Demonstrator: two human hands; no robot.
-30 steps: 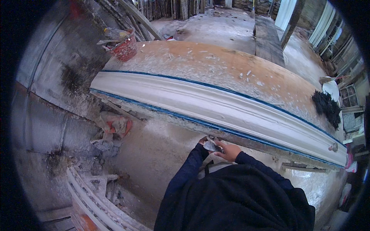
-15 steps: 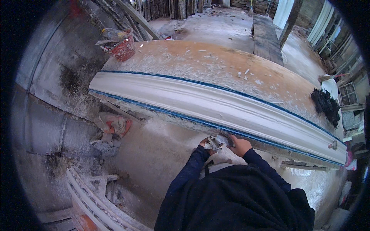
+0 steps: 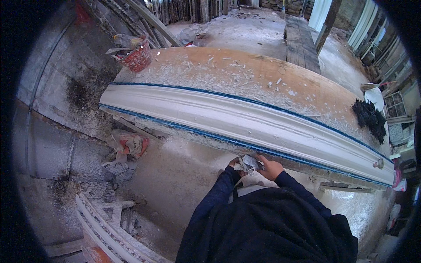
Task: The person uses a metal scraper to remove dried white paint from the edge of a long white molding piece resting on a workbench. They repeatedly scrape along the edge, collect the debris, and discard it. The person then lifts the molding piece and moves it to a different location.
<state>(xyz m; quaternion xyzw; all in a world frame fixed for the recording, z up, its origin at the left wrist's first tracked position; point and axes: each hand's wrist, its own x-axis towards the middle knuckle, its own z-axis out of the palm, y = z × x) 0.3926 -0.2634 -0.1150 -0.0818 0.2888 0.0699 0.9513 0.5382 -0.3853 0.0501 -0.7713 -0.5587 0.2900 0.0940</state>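
Observation:
In front of my body, at the near edge of the bench, my two hands are close together. My right hand (image 3: pixel 272 168) grips a flat grey metal scraper (image 3: pixel 251 161), its blade angled toward the left hand. My left hand (image 3: pixel 236 165) is closed round a small whitish, plaster-crusted piece (image 3: pixel 239 167); its exact kind is hard to make out. Blade and piece meet or overlap between the fingers. Just beyond them lies a long white plaster moulding (image 3: pixel 228 118), with blue strips (image 3: pixel 184 124) along both long edges.
White chips litter the wooden tabletop (image 3: pixel 263 65) behind the moulding. A plaster-splashed red bucket (image 3: pixel 137 57) stands at its far left, a dark bristly clump (image 3: pixel 369 117) at its right. Crumpled bags (image 3: pixel 131 142) lie on the floor left. Curved white pieces (image 3: pixel 103 228) sit lower left.
The scraper has tilted and shifted slightly left, its blade now covering more of the piece in my left hand. Both hands stay in nearly the same place.

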